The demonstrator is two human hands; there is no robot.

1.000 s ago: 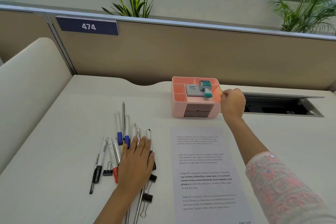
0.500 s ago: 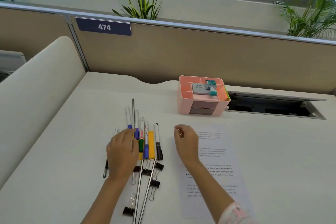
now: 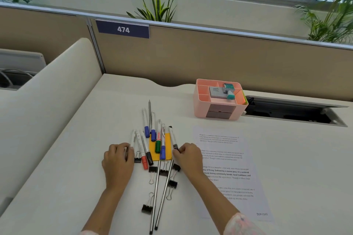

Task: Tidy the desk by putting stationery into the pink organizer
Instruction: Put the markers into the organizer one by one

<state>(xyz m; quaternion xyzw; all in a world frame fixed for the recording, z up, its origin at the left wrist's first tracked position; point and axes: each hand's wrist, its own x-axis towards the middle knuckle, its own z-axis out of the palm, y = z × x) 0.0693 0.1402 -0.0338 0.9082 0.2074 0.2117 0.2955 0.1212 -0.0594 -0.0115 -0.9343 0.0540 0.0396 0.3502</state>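
nearest on the white desk lie two long thin metal rods, running from the near edge up toward the pens, with black binder clips scattered beside and across them. to their right lies a printed sheet of paper, which the right forearm crosses. the left hand rests at the left side of the pen cluster, fingers curled around a thin dark pen whose body is mostly hidden by the fingers. the right hand sits at the right side of the cluster, fingertips pinching the dark end of a white marker with a black cap. between the hands lie a red-capped marker, a black-capped marker, and a yellow sticky pad with a green marker and a blue-capped pen lying on it. just beyond, two more blue-capped pens and a thin grey pencil point away. farther off and to the right stands the pink organizer, well apart from both hands, with two dark drawers in its front; a grey box and a teal stamp sit in its top compartments. to its right is an open cable tray set into the desk. behind runs a tan partition bearing a blue plate marked 474, with green plants above it.
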